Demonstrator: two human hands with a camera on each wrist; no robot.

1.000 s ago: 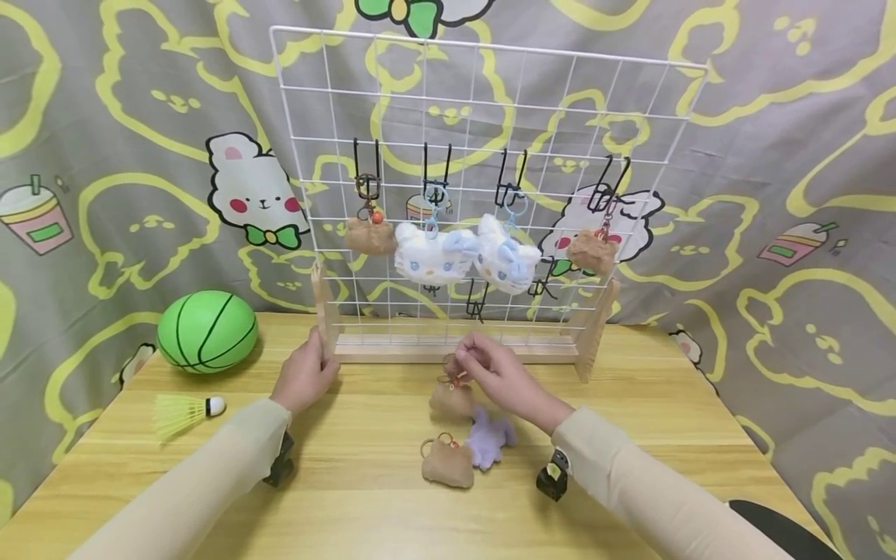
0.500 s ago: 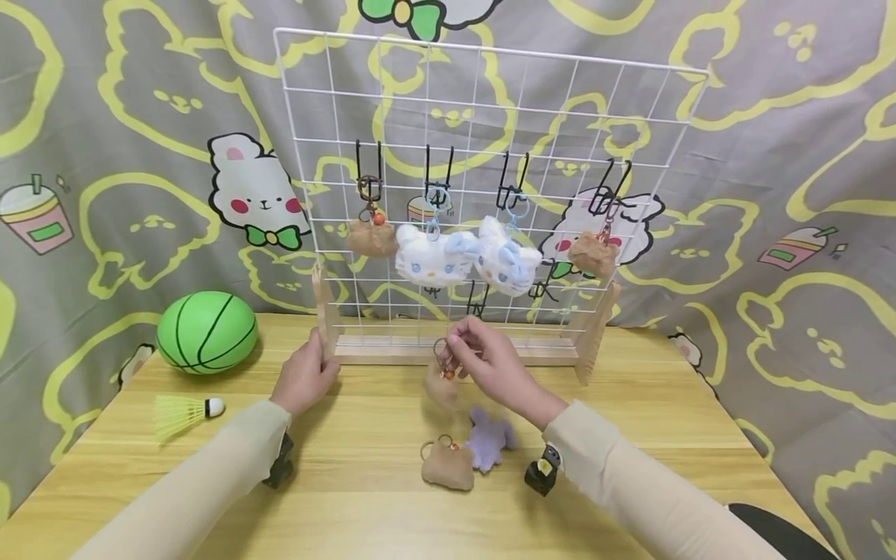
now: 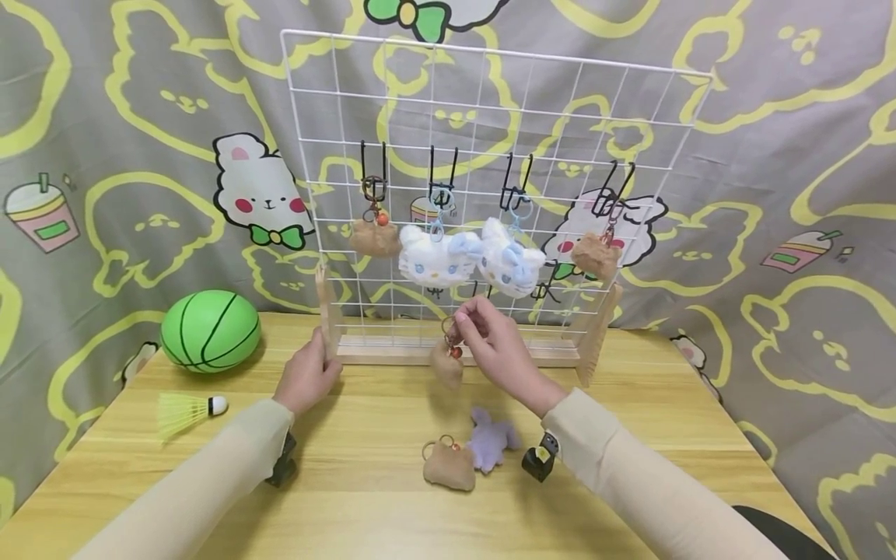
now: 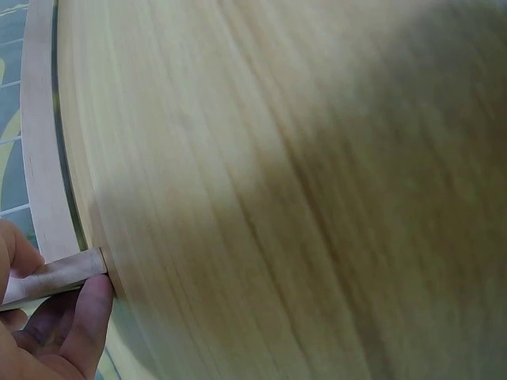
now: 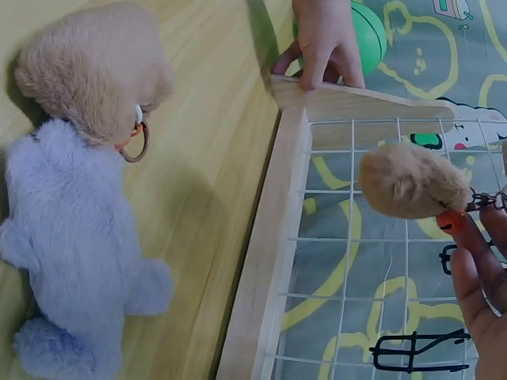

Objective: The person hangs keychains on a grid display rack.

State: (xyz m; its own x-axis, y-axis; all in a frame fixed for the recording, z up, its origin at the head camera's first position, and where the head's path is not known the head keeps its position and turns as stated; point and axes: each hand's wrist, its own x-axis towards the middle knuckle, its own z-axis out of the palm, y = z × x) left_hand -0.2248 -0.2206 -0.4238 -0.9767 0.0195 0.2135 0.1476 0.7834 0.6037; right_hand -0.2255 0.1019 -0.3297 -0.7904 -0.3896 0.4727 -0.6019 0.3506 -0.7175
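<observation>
My right hand pinches the ring and chain of a brown plush keychain, which hangs above the table in front of the white wire grid rack. In the right wrist view a red bell shows at its chain. My left hand grips the wooden side foot of the rack between thumb and fingers. On black hooks hang two white plush cat keychains and, at either side, brown plush keychains. Lying on the table are another brown plush keychain and a purple plush toy.
A green ball and a yellow shuttlecock lie on the left of the table. More black hooks sit low on the grid. A patterned curtain hangs behind. Something dark and rounded is at the lower right.
My right hand has lifted the brown plush keychain off the table and raised it toward the lower grid. The left hand stays on the rack's foot.
</observation>
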